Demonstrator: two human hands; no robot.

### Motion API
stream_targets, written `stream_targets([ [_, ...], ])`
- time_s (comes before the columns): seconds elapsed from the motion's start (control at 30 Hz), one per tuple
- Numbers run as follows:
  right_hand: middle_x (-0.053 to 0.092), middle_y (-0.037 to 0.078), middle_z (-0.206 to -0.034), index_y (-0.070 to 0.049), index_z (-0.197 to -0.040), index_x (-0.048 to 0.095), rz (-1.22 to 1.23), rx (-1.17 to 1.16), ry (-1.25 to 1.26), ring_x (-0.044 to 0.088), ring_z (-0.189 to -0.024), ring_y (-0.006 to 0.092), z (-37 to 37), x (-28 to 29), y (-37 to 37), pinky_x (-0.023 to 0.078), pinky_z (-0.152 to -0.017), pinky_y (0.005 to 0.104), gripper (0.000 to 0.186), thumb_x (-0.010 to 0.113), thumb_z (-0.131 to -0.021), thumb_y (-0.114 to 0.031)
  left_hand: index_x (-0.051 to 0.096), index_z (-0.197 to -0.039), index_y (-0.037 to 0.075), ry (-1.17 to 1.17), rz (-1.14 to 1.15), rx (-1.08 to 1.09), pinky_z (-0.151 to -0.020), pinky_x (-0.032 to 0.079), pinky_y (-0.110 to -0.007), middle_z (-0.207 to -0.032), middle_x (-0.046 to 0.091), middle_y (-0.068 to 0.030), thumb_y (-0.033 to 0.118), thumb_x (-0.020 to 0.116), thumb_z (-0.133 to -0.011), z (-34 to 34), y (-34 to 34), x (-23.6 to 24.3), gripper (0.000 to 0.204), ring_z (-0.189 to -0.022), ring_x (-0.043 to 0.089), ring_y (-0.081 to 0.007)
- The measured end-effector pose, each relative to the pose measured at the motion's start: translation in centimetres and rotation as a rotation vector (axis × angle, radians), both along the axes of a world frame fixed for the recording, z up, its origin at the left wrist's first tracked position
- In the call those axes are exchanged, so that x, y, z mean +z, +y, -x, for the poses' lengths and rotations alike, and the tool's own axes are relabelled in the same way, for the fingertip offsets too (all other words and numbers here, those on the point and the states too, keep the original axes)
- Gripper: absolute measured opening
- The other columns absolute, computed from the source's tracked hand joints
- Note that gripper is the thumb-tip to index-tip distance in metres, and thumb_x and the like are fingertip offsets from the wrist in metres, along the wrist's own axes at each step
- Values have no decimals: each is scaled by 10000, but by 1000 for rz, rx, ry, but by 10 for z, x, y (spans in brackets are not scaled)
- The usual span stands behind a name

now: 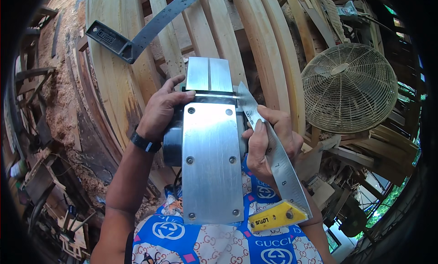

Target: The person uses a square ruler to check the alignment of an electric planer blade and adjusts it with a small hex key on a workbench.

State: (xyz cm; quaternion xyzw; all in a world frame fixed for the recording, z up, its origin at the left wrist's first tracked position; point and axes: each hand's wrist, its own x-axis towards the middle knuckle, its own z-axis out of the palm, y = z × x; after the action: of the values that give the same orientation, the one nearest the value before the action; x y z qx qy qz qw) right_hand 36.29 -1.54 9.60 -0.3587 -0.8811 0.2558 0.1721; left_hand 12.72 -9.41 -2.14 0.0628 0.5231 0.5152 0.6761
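Observation:
An electric hand planer (212, 163) lies sole up across my lap, its silver base plate facing me. My left hand (160, 108) grips the planer's left side, thumb at the blade slot (214, 96); some of its fingers are hidden beneath. In my right hand (271, 143) is a try square with a steel blade (279, 163) and a yellow stock (278, 216). The blade's far tip lies beside the right end of the cutter slot; whether they touch I cannot tell. The yellow stock sits near my body, right of the planer's rear end.
Long wooden boards (260, 40) extend away beyond the planer. A second square with a black stock (109, 40) rests on them at far left. To the right stands a round caged fan (349, 88). Wood shavings (59, 113) and offcuts litter the left side.

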Motion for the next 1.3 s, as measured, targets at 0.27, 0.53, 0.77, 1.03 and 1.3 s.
stream_targets([
  [0.27, 721, 178, -846, 65, -1195, 523, 212, -245, 145, 738, -657, 168, -16, -14, -14, 610, -594, 306, 271, 500, -1007, -129, 315, -1580, -67, 21, -10, 1, -867, 543, -247, -1120, 725, -148, 200, 755, -938, -1, 0, 2, 823, -992, 694, -136],
  [0.53, 691, 194, -818, 77, -1210, 498, 359, -426, 307, 659, -607, 131, -13, -21, -33, 570, -603, 273, 282, 478, -1006, -116, 380, -1551, -47, 23, -18, 15, -853, 561, -252, -1125, 728, -145, 208, 755, -942, -3, 0, 0, 759, -985, 704, -130],
  [0.77, 721, 142, -820, 51, -1220, 488, 510, -613, 326, 716, -650, 153, -13, -19, -33, 600, -615, 304, 310, 541, -998, -158, 394, -1536, -47, 6, -22, 13, -837, 566, -249, -1112, 735, -137, 177, 742, -947, -3, 2, 3, 720, -949, 714, -129],
  [1.03, 692, 144, -843, 39, -1213, 529, 370, -377, 189, 661, -626, 102, -9, -3, -17, 575, -606, 270, 267, 532, -1002, -124, 369, -1552, -61, 37, -21, -1, -869, 557, -256, -1139, 723, -159, 224, 756, -938, -2, 0, 2, 779, -990, 703, -142],
  [1.3, 648, 91, -654, 75, -1143, 577, 47, -88, 82, 705, -537, 197, 9, 7, -8, 569, -489, 340, 270, 616, -899, -33, 337, -1567, -73, 53, -14, -32, -874, 551, -261, -1195, 694, -190, 276, 773, -938, 0, -1, -1, 842, -1024, 686, -153],
])
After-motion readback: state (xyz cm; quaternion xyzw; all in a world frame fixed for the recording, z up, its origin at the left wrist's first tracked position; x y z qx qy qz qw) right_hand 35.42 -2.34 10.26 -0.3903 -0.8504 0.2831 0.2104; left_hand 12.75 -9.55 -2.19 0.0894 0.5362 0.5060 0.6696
